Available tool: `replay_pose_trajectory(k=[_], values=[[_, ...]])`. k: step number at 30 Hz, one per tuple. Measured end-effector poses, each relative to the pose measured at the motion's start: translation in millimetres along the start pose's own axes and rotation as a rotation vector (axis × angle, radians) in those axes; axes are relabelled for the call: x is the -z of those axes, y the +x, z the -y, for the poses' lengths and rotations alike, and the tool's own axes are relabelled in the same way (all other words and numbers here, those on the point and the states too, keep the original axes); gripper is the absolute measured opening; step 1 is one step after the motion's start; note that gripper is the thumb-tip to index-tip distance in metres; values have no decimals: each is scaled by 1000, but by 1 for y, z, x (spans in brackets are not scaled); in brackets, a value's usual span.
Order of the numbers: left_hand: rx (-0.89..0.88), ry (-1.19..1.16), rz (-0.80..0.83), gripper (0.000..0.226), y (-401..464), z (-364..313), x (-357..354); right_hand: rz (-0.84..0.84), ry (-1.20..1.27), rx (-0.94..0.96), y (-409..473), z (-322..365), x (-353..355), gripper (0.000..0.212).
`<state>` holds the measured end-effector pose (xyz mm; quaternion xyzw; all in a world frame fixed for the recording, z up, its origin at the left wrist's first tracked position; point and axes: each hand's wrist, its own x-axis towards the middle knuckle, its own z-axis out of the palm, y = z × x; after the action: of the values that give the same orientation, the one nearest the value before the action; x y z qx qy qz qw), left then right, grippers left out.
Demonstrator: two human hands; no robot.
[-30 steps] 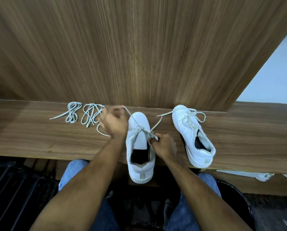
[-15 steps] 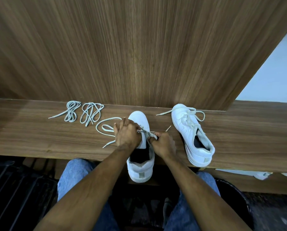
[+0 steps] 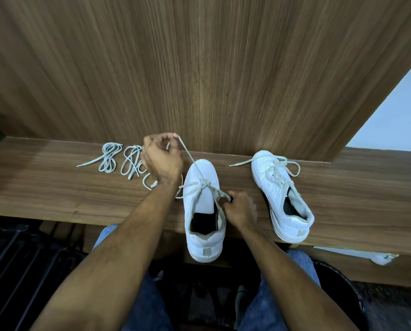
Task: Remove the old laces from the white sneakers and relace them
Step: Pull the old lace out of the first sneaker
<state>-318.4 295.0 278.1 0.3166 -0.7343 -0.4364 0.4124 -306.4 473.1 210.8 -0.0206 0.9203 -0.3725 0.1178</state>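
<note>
Head view, wooden shelf, wood-panelled wall

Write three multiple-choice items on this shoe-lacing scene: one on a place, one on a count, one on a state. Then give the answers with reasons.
1. Where do the two loose lace bundles lie?
A. Left of the near sneaker
B. Inside the far sneaker
C. On the floor

2. How many sneakers stand on the wooden shelf?
A. One
B. Two
C. Four

3. What is the left hand doing?
A. Resting flat
B. Pulling a lace taut
C. Holding scissors

Answers: 1 A, the bundles sit on the shelf beyond the left hand. 2 B, the near sneaker and the far sneaker. 3 B, the lace runs straight from its fingers to the eyelets, while the right hand grips the sneaker's side.
</note>
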Motion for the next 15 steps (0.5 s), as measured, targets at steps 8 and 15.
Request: replay_pose_trajectory(k=[8,15], values=[[-211,682,668,36,-46,40,-5,-7,-15,25,-2,3,1,16],[-357,693,611,19,-56,38,-7,-14,2,16,-3,2,2,18]])
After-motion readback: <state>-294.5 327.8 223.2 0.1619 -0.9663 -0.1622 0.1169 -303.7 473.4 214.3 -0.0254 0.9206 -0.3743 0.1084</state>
